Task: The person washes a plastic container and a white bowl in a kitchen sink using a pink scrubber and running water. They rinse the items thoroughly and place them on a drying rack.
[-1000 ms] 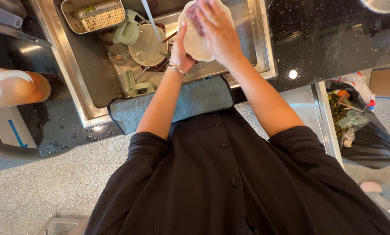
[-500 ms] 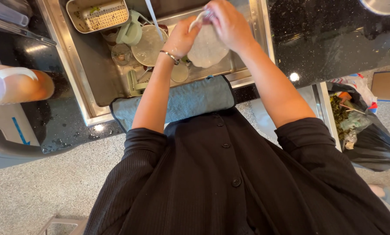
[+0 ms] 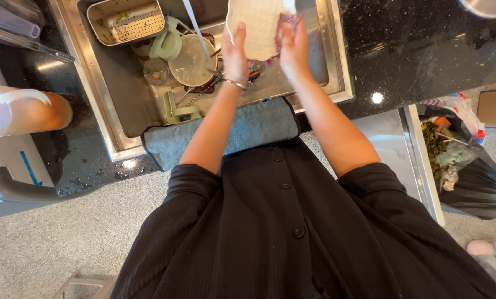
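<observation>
Over the steel sink (image 3: 101, 102) I hold a white, grid-patterned square plate (image 3: 256, 27) upright. My left hand (image 3: 236, 52), with a bracelet at the wrist, grips its left edge. My right hand (image 3: 294, 50) presses a pink scrubbing cloth (image 3: 285, 25) against the plate's right edge. Below the plate, dirty dishes fill the sink: a round glass lid (image 3: 192, 61), a pale green cup (image 3: 166, 44), a small glass (image 3: 156, 72) and some cutlery.
A steel strainer tray (image 3: 126, 21) sits at the sink's far left corner. A grey towel (image 3: 226, 130) hangs over the sink's near rim. An orange-filled pitcher (image 3: 21, 113) stands on the black counter at left. A bin bag with scraps (image 3: 458, 160) is at right.
The plate has turned so its flat gridded face shows, and it has risen toward the far side of the sink. My right hand has shifted to its right edge with the cloth.
</observation>
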